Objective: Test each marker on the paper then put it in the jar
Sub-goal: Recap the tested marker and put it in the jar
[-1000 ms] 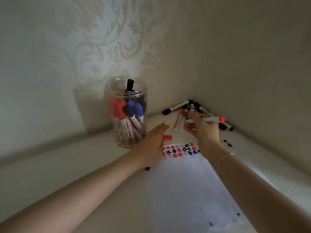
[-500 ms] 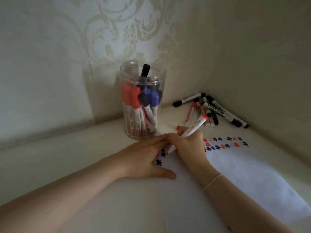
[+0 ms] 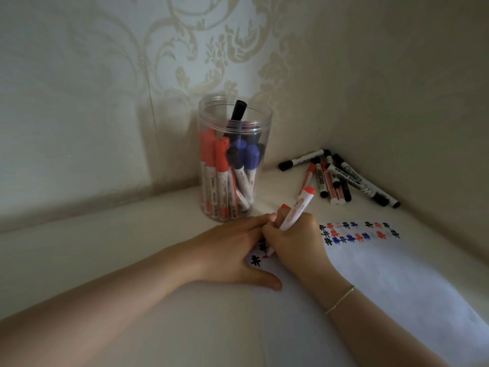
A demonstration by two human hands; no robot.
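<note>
My right hand [image 3: 293,245] grips a red marker [image 3: 297,210] with its tip down on the white paper [image 3: 383,282], where a small red mark shows beside black marks. My left hand [image 3: 232,252] lies flat with straight fingers pressing the paper's left edge, right against my right hand. A red cap [image 3: 284,207] peeks out just behind the fingers. The clear plastic jar [image 3: 234,157] stands behind the hands, holding several red, blue and black markers. Several loose markers [image 3: 336,178] lie in the corner.
Two walls meet in a corner just behind the loose markers and enclose the white surface [image 3: 105,260] at the back and right. Rows of red, blue and black test marks [image 3: 357,233] run along the paper's far edge.
My right hand brought the red marker from above the pile down to the paper's left edge. My left hand went flat on the paper. The marker tip now touches the sheet.
</note>
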